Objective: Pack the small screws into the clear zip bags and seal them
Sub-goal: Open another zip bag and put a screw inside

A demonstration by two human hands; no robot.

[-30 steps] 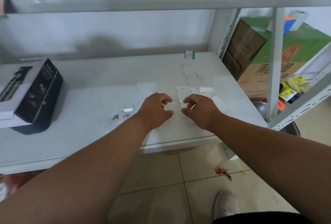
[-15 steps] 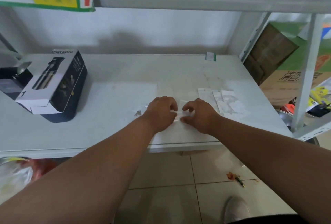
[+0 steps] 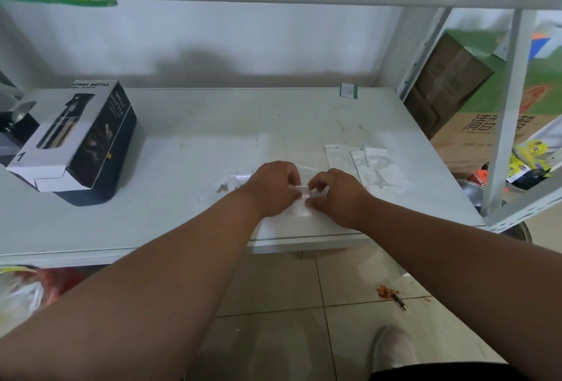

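A small clear zip bag (image 3: 301,207) lies on the white shelf (image 3: 188,149) near its front edge. My left hand (image 3: 273,187) and my right hand (image 3: 336,195) pinch its top strip between fingertips and thumbs, side by side, almost touching. Just left of my left hand lie a few small screws (image 3: 222,187) and another clear bag (image 3: 241,176). A loose stack of empty clear zip bags (image 3: 365,164) rests to the right of my right hand. What is inside the held bag is hidden by my fingers.
A black and white spray bottle box (image 3: 76,140) lies at the shelf's left. A green-edged label (image 3: 348,90) sits at the back. The rack upright (image 3: 506,106) and cardboard boxes (image 3: 465,106) stand at the right. Below, tiled floor with a pen (image 3: 400,301) and my shoe (image 3: 395,350).
My hands came together from apart and took hold of a clear bag's top strip near the shelf's front edge. The view swung left, bringing the box further in.
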